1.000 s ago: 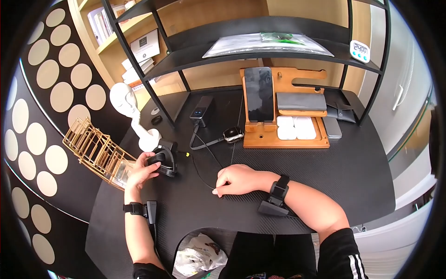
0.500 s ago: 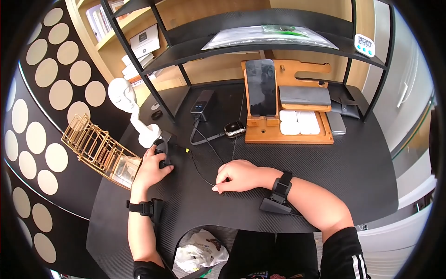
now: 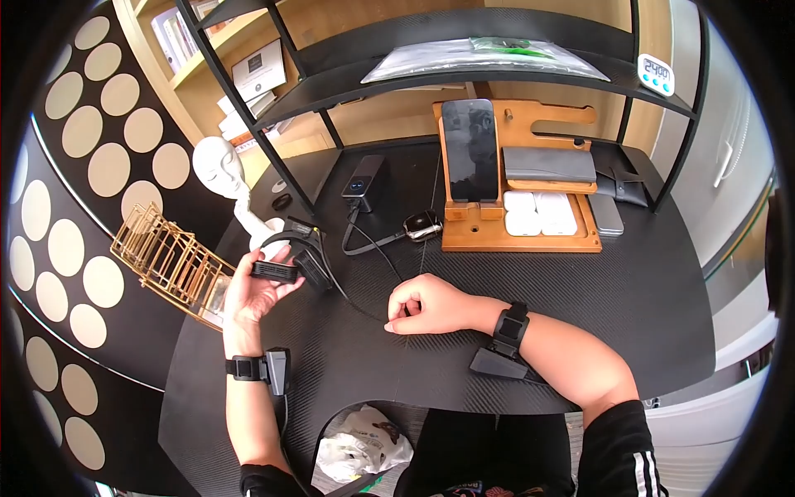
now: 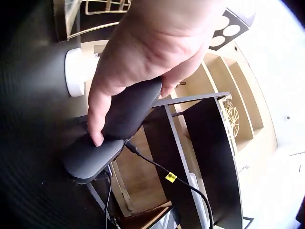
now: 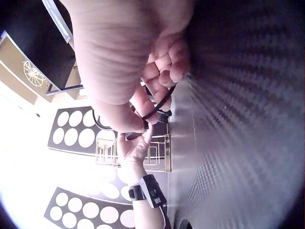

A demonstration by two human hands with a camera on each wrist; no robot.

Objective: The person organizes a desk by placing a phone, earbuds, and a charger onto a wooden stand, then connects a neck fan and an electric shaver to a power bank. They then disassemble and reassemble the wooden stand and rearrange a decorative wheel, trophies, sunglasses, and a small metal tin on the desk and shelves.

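Across the black, textured desk, my left hand gripped black, curved-band headphones near the white mannequin head, apparently steadying them; my right hand pinched a thin black cable, presumably controlling its slack.

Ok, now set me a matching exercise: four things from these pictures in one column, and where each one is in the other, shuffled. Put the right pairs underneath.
Things
1. Phone
2. Headset
3. Timer
4. Cable

Places
A. Pinched in the right hand
B. On the black shelf
C. Propped on the wooden stand
D. Held in the left hand

Right pairs: 1-C, 2-D, 3-B, 4-A
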